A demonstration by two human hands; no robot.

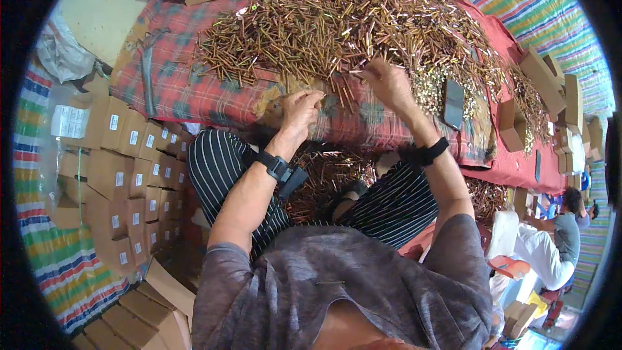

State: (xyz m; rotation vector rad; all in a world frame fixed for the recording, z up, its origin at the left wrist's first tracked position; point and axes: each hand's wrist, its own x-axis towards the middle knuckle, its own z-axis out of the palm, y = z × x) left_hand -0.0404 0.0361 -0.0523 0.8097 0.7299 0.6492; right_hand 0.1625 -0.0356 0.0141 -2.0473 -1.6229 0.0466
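A wide heap of thin, brass-coloured metal rods (337,23) covers the far part of a table spread with red plaid cloth (188,94). Near the heap's front edge, my left hand (300,111) has its thumb and fingertips pressed together. Whatever small piece may be in that pinch is too small to make out. To its right, my right hand (390,85) reaches to the edge of the rods, its fingers bent together. What sits at those fingertips cannot be told. A few rods lie loose on the cloth between my hands. Small pale metal pieces (427,91) are piled beside my right wrist.
A dark phone (453,104) lies on the pale pieces. Open cardboard boxes (512,124) stand at the right end, and stacked labelled cartons (126,175) at left. More rods (324,175) lie below the table edge between my legs. Another person (564,240) sits far right.
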